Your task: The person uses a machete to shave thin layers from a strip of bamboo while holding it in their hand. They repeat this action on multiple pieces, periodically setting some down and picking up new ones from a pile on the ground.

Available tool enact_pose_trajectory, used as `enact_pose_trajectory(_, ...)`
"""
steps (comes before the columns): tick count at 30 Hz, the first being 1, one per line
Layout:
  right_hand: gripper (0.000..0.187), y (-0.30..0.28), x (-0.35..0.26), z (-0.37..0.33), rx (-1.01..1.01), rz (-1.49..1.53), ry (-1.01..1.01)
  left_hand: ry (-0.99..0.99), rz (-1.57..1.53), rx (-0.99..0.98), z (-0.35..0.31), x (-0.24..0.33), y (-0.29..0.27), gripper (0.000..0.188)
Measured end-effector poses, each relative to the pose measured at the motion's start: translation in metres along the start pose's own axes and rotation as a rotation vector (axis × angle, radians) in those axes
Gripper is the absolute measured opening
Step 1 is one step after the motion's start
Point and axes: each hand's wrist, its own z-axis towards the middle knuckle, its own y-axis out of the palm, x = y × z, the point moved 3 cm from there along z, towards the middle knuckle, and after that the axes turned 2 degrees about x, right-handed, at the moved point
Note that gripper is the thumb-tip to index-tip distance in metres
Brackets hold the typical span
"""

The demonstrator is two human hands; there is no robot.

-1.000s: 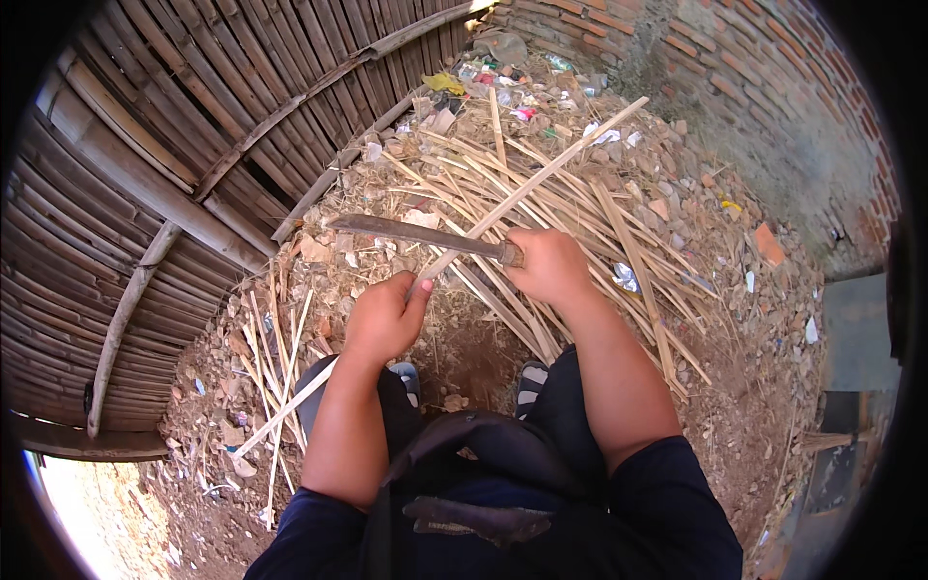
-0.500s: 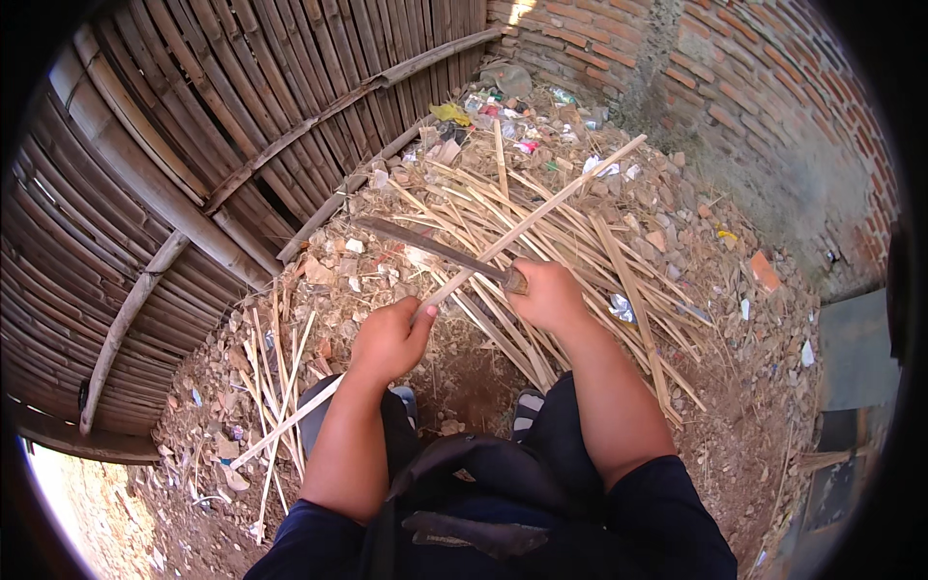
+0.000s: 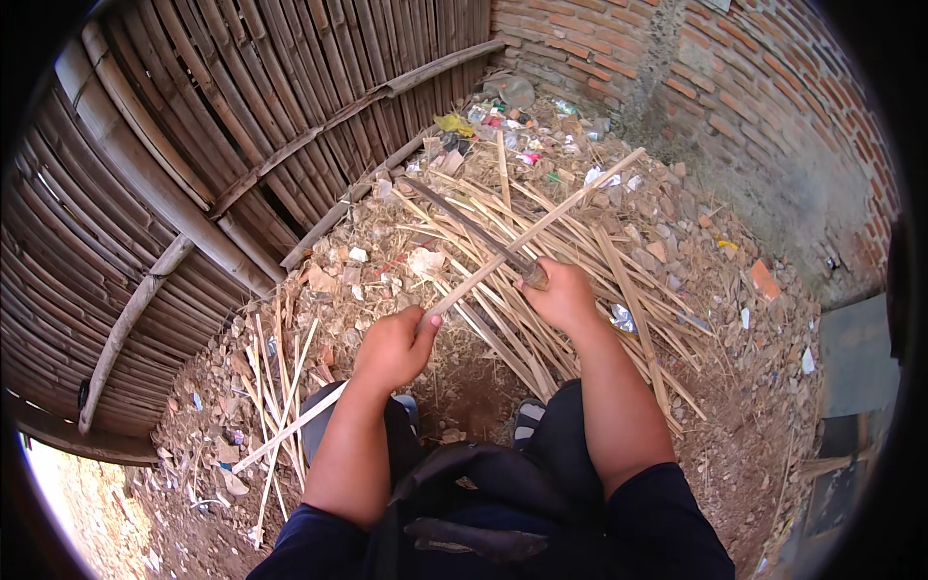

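My left hand [image 3: 394, 346] is closed around a long pale bamboo strip [image 3: 570, 205], thumb along its top. The strip slants from beside my left knee, under my forearm, up to the far right. In my right hand [image 3: 563, 295] is the wooden handle of a machete [image 3: 464, 220], its dark blade pointing away to the far left. Blade and strip cross just ahead of my right hand, and the blade seems to touch the strip there. Beneath them lies a heap of split bamboo strips [image 3: 619, 280].
A smaller bunch of strips [image 3: 280, 406] lies by my left knee. Rubble and litter cover the ground, including a yellow plastic bag [image 3: 452, 124] in the far corner. On the left rises a bamboo wall [image 3: 164, 126]; a brick wall [image 3: 764, 106] stands at the right.
My right hand has shifted slightly right, and the machete blade has swung to point farther away from me, its edge turned. My left hand keeps its grip on the strip.
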Motion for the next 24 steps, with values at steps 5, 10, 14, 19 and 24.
enact_pose_trajectory(5,0.027,0.011,-0.018,-0.009,-0.057,-0.045,-0.158,0.040,0.032,0.034,0.002,-0.006,0.004,0.041)
enact_pose_trajectory(10,0.031,0.008,-0.018,-0.007,-0.068,-0.122,-0.190,-0.001,0.036,-0.024,0.001,-0.002,0.004,0.042)
enact_pose_trajectory(14,0.032,0.003,0.000,0.000,-0.039,-0.069,-0.066,-0.008,0.037,-0.028,0.001,0.003,0.003,0.042)
enact_pose_trajectory(19,0.028,-0.002,0.003,0.002,0.001,-0.018,0.018,-0.017,0.040,-0.045,0.001,0.000,0.003,0.042)
enact_pose_trajectory(24,0.028,0.007,0.002,0.002,0.035,0.015,-0.058,-0.020,0.025,-0.035,0.002,-0.004,0.004,0.043)
